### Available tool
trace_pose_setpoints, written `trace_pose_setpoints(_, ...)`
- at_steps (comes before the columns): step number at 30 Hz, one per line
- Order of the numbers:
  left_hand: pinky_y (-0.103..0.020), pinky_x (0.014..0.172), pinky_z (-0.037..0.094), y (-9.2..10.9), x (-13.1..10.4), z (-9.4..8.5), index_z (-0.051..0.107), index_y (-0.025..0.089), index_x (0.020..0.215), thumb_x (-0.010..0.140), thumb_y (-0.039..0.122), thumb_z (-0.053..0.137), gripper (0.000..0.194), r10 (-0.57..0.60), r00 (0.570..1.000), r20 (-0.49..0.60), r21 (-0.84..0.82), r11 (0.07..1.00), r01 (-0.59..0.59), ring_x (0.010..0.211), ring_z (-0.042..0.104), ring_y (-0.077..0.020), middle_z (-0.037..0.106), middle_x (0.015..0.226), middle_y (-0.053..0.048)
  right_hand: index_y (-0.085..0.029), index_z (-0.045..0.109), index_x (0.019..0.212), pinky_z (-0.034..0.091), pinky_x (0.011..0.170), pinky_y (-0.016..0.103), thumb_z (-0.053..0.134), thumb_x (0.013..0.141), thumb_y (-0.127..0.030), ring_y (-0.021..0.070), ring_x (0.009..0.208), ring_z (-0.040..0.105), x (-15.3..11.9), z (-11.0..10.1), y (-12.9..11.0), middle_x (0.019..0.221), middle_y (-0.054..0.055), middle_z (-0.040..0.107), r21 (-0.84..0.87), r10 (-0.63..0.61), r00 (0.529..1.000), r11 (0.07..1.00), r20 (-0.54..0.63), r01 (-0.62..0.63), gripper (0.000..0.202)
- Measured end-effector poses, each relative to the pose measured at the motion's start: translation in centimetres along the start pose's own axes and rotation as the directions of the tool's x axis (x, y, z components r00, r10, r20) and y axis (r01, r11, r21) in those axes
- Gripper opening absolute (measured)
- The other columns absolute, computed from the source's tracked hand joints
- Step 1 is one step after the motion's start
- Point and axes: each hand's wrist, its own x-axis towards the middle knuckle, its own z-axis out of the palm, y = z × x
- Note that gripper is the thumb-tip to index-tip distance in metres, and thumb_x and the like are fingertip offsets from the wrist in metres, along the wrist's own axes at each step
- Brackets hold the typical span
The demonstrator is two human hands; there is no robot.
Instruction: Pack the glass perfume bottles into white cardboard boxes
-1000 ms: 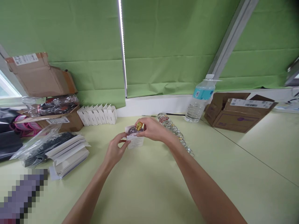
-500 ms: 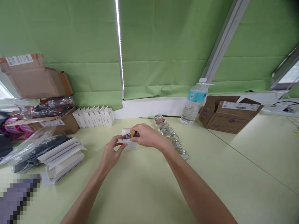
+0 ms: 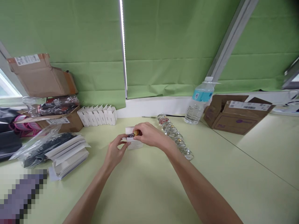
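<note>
A small open white carton (image 3: 135,144) is in front of me, its flap raised at the back. My left hand (image 3: 116,151) grips the carton's left side between thumb and fingers. In my right hand (image 3: 150,134) is a small dark item with a round gold part (image 3: 136,133), held at the carton's open top. Its lower portion is hidden by the carton and my fingers, and I cannot make out its exact kind. Just right of my right hand runs a slanting row of shiny clear items (image 3: 174,134) with gold bits, partly behind my wrist.
Several upright white cartons (image 3: 97,116) stand at the back left. Nearer lie flat white cartons (image 3: 70,155) and a plastic-wrapped black bundle (image 3: 44,149). Stacked cardboard boxes (image 3: 46,79) fill the far left. A water bottle (image 3: 198,102) and an open cardboard box (image 3: 235,116) stand right.
The whole view has shifted slightly, so everything sits further right. The dark item with the gold part looks more tilted and lower at the carton's opening. Both hands keep their grips.
</note>
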Motion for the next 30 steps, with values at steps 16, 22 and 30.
trace_pose_setpoints(16,-0.033,0.087,0.056,-0.3,0.1,-0.1,0.056,0.025,0.113,0.085,0.029,0.056,0.028,0.015,1.000,0.008,0.010,1.000,-0.015,0.091,0.063,-0.0141,0.065,0.106,-0.001,-0.019,0.061,0.074,0.023,0.051,0.024,0.049,0.087,-0.026,0.0101,0.055,0.042,0.1,0.3,0.0,0.069,0.001,0.057,-0.039,-0.007,0.999,0.999,0.045,0.009,0.019)
trace_pose_setpoints(22,-0.032,0.084,0.056,-0.3,0.2,-0.1,0.056,0.026,0.114,0.086,0.029,0.055,0.028,0.003,1.000,0.025,0.029,1.000,-0.004,0.090,0.064,-0.0145,0.065,0.109,-0.001,-0.018,0.060,0.064,0.022,0.051,0.026,0.049,0.086,-0.030,0.0105,0.051,0.041,0.0,0.6,-0.6,0.062,0.003,0.057,-0.114,0.028,0.993,0.993,0.111,-0.015,0.028)
trace_pose_setpoints(30,-0.037,0.086,0.054,-0.2,0.0,0.1,0.042,0.027,0.127,0.084,0.031,0.059,0.047,-0.042,0.999,-0.012,-0.014,0.999,0.041,0.096,0.065,-0.0183,0.063,0.116,-0.005,-0.018,0.069,0.074,0.024,0.051,0.026,0.046,0.087,-0.035,0.0118,0.055,0.042,-0.3,-0.7,-0.1,0.064,0.002,0.058,0.069,0.029,0.999,0.997,0.045,-0.032,0.032)
